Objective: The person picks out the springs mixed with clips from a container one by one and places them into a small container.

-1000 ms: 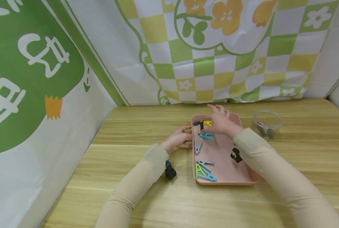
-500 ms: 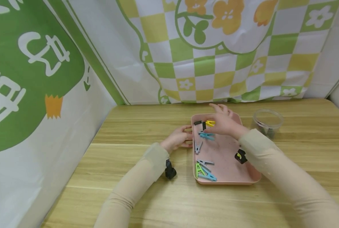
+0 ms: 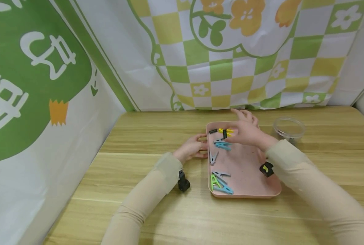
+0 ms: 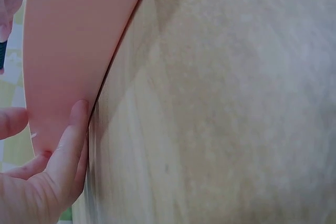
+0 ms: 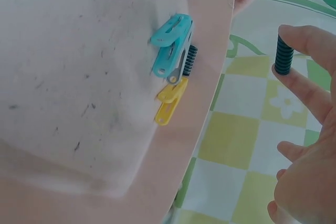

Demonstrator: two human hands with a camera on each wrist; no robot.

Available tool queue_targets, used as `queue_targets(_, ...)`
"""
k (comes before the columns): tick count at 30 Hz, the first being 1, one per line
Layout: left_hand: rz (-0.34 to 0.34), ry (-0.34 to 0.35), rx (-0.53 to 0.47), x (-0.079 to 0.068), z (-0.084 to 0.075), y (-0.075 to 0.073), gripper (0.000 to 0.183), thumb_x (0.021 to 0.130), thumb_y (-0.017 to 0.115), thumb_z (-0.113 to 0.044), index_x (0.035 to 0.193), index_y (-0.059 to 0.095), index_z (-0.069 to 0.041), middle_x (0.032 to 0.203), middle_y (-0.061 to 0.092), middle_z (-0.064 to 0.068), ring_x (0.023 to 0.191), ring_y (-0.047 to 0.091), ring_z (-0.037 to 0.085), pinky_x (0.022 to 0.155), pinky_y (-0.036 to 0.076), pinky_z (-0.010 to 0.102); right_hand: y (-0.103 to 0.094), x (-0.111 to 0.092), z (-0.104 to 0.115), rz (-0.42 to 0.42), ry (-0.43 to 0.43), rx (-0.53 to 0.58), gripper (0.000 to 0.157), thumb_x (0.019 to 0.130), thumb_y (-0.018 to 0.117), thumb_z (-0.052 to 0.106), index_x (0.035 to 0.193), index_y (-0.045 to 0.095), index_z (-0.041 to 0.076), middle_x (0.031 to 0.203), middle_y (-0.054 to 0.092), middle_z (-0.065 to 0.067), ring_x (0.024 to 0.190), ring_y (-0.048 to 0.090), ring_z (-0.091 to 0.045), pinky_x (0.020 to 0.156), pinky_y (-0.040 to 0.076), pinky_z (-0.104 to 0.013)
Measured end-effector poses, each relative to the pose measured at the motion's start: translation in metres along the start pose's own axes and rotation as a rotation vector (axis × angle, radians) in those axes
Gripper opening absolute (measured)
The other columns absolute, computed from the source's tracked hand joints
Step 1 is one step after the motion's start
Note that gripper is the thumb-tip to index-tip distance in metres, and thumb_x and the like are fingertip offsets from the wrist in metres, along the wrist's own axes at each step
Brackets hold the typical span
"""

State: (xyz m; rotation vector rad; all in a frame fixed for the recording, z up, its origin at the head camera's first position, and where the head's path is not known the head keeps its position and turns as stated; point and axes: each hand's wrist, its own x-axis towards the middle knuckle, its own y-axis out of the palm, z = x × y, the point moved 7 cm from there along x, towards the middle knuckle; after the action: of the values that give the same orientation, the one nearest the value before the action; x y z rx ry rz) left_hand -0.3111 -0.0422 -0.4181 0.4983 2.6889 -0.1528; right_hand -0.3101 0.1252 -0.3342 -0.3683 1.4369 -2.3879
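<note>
My right hand [image 3: 246, 132] pinches a black ribbed cylinder [image 5: 284, 56] upright between thumb and fingertip, above the far part of a pink tray [image 3: 246, 196]. My left hand [image 3: 192, 148] touches the tray's left wall, fingers fairly straight along its outside in the left wrist view. Inside the tray, along the left side, lie a second black ribbed cylinder [image 3: 213, 131], a yellow clothespin [image 5: 170, 103], blue and grey clothespins [image 5: 172, 45] and a grey clothespin [image 3: 213, 158]. Toward the near left corner are a lime green clothespin [image 3: 214, 182], a blue clothespin [image 3: 226, 189] and grey clothespin parts [image 3: 221, 175].
A clear round jar [image 3: 289, 128] with dark things inside stands right of the tray, partly behind the right sleeve [image 3: 289, 153]. The wooden table [image 3: 133, 136] meets a checkered cloth [image 3: 218, 71] at its back edge. Black wrist cameras [image 3: 183, 182] hang under both wrists.
My right hand has moved right with the ribbed cylinder, away from the tray's left side, showing more of the yellow clothespin. My left hand stays at the tray's wall.
</note>
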Motion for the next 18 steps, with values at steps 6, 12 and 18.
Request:
queue_targets(6,-0.001,0.001,-0.010,0.001,0.001,-0.001,0.059,0.095,0.051,-0.002,0.149,0.027,-0.011,0.138,0.043,0.017,0.115,0.055,0.029,0.087,0.055,0.038,-0.005,-0.004,-0.001,-0.015,-0.008,-0.001,0.042,0.080,0.074,0.028,0.118,0.067,0.012,0.157,0.006,-0.020,0.138,-0.005,-0.047,0.105,-0.003,-0.068)
queue_targets(12,-0.005,-0.003,-0.002,0.002,0.001,-0.001,0.060,0.094,0.054,-0.002,0.148,0.029,-0.011,0.136,0.045,0.019,0.110,0.056,0.027,0.086,0.056,0.038,-0.010,-0.011,-0.003,-0.027,-0.019,-0.023,0.036,0.080,0.075,0.024,0.112,0.069,0.010,0.155,0.010,-0.021,0.138,-0.002,-0.047,0.103,-0.001,-0.068)
queue_targets(18,0.003,-0.003,-0.011,0.001,0.001,-0.001,0.061,0.094,0.054,-0.001,0.149,0.028,-0.011,0.138,0.044,0.019,0.111,0.056,0.027,0.086,0.055,0.039,-0.015,-0.019,-0.007,-0.039,-0.024,-0.053,0.032,0.079,0.076,0.023,0.108,0.070,0.009,0.154,0.012,-0.023,0.136,0.001,-0.050,0.102,0.001,-0.070)
